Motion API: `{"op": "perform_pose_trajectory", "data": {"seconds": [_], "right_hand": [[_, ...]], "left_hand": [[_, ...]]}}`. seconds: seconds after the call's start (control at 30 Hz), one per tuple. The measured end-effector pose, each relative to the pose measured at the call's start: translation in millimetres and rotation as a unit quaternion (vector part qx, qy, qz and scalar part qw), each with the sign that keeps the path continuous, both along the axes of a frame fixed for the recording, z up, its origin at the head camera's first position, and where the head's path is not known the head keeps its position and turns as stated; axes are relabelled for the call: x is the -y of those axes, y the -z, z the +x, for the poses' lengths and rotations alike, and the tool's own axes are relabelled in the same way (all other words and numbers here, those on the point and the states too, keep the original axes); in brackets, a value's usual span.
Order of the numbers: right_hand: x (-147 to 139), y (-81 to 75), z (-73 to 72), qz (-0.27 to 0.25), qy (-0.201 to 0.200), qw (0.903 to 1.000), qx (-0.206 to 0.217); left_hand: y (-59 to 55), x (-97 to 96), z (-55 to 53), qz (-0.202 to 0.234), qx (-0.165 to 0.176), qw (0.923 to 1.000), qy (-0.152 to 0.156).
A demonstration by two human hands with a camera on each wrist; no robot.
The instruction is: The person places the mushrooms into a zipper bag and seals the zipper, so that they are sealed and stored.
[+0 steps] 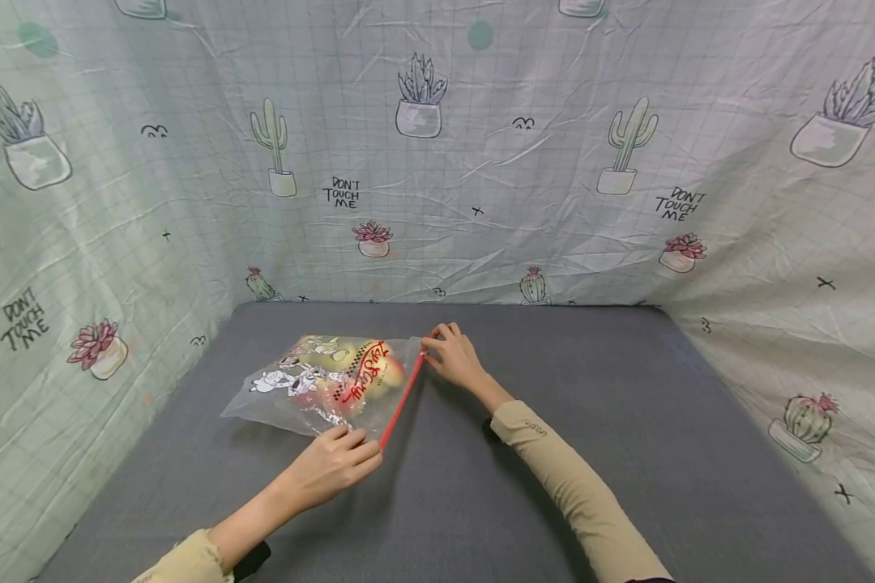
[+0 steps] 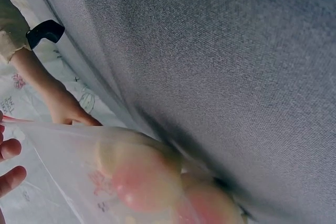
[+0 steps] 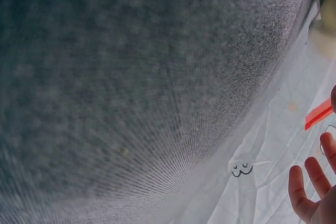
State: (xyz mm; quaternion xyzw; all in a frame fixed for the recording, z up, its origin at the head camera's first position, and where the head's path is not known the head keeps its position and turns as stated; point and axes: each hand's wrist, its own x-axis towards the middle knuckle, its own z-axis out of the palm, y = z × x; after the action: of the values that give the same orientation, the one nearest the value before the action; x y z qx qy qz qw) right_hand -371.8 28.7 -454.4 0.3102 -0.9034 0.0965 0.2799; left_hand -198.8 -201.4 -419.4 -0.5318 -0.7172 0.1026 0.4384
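A clear plastic zip bag [image 1: 262, 397] with white cartoon figures and red lettering lies over the grey table. Inside it are several round red-and-yellow fruits [image 2: 144, 182], seen through the plastic. A red zip strip [image 1: 403, 397] runs along the bag's right edge. My left hand [image 1: 328, 465] grips the near corner of that edge, at the strip's lower end. At the far end, my right hand [image 1: 454, 356] pinches the strip between thumb and fingers. In the right wrist view, a piece of red strip [image 3: 317, 114] shows beside the fingertips.
The grey table [image 1: 627, 453] spreads out on both sides of the bag. A pale curtain [image 1: 474, 162] printed with potted cacti hangs around its back and sides.
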Motion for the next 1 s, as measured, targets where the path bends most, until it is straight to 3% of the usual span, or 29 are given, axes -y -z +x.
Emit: {"op": "perform_pose_trajectory", "data": {"seconds": [1.0], "right_hand": [[0.9, -2.3, -6.7, -0.018, 0.011, 0.9998, 0.004]], "left_hand": [[-3.0, 8.7, 4.8, 0.02, 0.011, 0.9997, -0.003]]}}
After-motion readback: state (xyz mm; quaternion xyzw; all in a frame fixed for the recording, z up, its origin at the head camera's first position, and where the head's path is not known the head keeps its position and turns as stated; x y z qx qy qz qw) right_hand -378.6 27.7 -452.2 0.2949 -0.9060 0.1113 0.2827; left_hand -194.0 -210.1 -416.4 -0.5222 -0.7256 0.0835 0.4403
